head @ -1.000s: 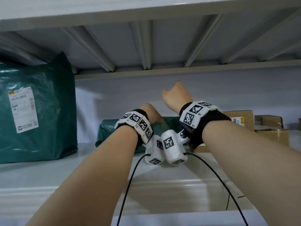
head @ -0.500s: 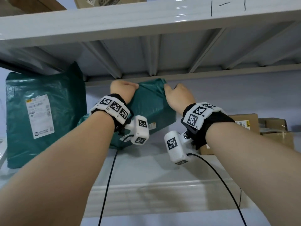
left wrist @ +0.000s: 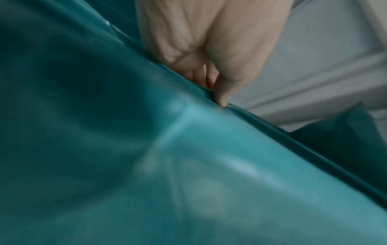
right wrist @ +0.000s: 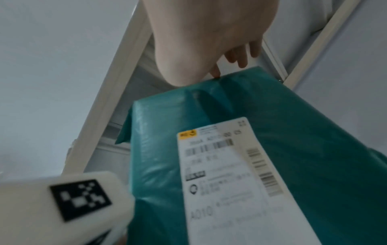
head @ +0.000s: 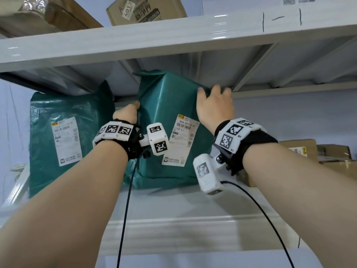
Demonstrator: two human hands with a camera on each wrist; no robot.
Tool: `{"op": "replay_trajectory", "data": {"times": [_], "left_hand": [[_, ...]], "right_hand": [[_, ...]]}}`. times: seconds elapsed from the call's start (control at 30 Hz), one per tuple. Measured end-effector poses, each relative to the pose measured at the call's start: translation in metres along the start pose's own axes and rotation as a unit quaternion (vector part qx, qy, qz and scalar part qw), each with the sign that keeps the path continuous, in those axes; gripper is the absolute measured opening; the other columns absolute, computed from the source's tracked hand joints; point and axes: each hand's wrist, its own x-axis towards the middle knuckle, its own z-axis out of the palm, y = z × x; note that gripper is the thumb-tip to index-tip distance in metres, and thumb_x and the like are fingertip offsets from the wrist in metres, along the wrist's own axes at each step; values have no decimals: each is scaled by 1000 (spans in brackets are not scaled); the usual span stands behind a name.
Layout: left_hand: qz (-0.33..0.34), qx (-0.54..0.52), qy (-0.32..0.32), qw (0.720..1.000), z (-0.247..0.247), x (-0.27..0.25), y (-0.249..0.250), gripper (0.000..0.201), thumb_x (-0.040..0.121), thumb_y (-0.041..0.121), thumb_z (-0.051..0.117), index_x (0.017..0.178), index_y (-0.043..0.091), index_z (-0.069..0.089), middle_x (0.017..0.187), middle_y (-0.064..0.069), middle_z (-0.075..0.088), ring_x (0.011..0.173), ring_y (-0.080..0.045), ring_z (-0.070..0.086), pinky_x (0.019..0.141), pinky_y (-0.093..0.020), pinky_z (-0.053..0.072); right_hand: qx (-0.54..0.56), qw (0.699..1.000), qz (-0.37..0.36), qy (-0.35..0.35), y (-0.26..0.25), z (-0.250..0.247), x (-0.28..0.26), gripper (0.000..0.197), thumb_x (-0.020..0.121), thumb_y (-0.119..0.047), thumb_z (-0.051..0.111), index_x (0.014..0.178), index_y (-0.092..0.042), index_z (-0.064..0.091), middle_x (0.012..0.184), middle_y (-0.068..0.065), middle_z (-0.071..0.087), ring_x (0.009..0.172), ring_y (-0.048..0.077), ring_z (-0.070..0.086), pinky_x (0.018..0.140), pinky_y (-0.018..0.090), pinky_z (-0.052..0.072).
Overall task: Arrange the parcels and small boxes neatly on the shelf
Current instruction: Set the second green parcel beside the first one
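Note:
A green plastic parcel (head: 164, 113) with a white label stands upright on the white shelf (head: 173, 207), its top close under the shelf above. My left hand (head: 127, 113) grips its left edge; in the left wrist view the thumb and curled fingers (left wrist: 220, 92) pinch the green film (left wrist: 146, 165). My right hand (head: 214, 107) lies on the parcel's top right corner with its fingers fairly straight. In the right wrist view those fingers (right wrist: 240, 56) reach past the top edge of the parcel (right wrist: 293, 116). A second green parcel (head: 67, 136) stands upright just to the left.
Brown cardboard boxes (head: 301, 151) sit on the same shelf to the right, behind my right forearm. The shelf above (head: 173, 37) carries more cardboard boxes (head: 144, 10). A wall closes the back of the shelf.
The green parcel has gone from lying flat to standing upright with its label facing me. Both hands rose with it, and the right hand's fingers have straightened. The head view has tilted upward.

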Motion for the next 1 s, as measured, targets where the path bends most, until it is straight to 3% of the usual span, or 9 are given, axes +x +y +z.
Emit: {"op": "replay_trajectory", "data": {"times": [0.1,0.23,0.37,0.43,0.67,0.77,0.83,0.9,1.0], "left_hand": [[0,23,-8,1000,-4,-2,-10,48,87,33,58,127,5,56,112,-9,64,93,-24,60,77,-30,50],[54,115,33,991,-11,-4,-15,36,100,10,34,128,-3,52,133,-25,54,120,-35,53,100,-38,40],[75,198,26,977,-15,5,-25,35,96,17,44,117,-2,64,126,-20,63,116,-33,58,81,-28,40],[72,179,25,981,-15,7,-26,34,95,15,46,117,-3,64,125,-20,63,115,-34,59,88,-31,44],[49,104,7,993,-23,1,-34,43,89,10,41,122,-16,51,123,-32,57,112,-42,56,88,-42,46],[43,84,-53,994,-19,-3,-43,43,84,29,40,102,-5,59,104,-16,60,83,-30,56,78,-35,43],[35,68,-68,995,-17,-4,-50,56,78,43,39,113,4,59,114,-10,63,98,-27,60,96,-39,47],[38,59,-68,995,-16,-10,-52,53,87,44,40,122,7,54,114,-6,61,106,-25,59,99,-41,45],[33,50,-84,995,-13,-15,-57,36,97,38,40,120,11,46,93,2,56,84,-15,56,71,-26,46]], "right_hand": [[-31,999,12,-8,4,1,-3,61,96,-45,35,144,-9,29,150,19,26,134,38,33,110,46,31],[16,996,65,-52,12,5,-1,65,92,-48,38,144,-10,26,143,18,34,126,39,43,105,46,36],[64,987,105,-101,17,17,-6,57,92,-48,39,134,-10,32,132,19,47,113,37,53,88,40,40],[106,982,119,-101,17,26,-8,52,92,-46,38,129,-10,34,123,16,56,105,35,57,84,39,43],[100,982,131,-89,16,57,-17,66,88,-44,46,141,-10,26,133,17,49,116,36,52,98,42,43],[73,987,116,-82,19,70,-21,70,89,-42,47,145,-9,23,138,18,40,123,37,44,101,43,40],[52,990,110,-76,20,77,-25,73,88,-43,48,147,-10,20,139,17,38,123,37,43,102,47,40],[31,993,105,-54,20,84,-27,72,87,-42,48,147,-11,21,138,17,39,124,36,42,103,48,39],[20,994,102,-25,19,91,-32,72,88,-38,47,149,-12,19,140,16,39,127,34,38,106,47,34]]}}
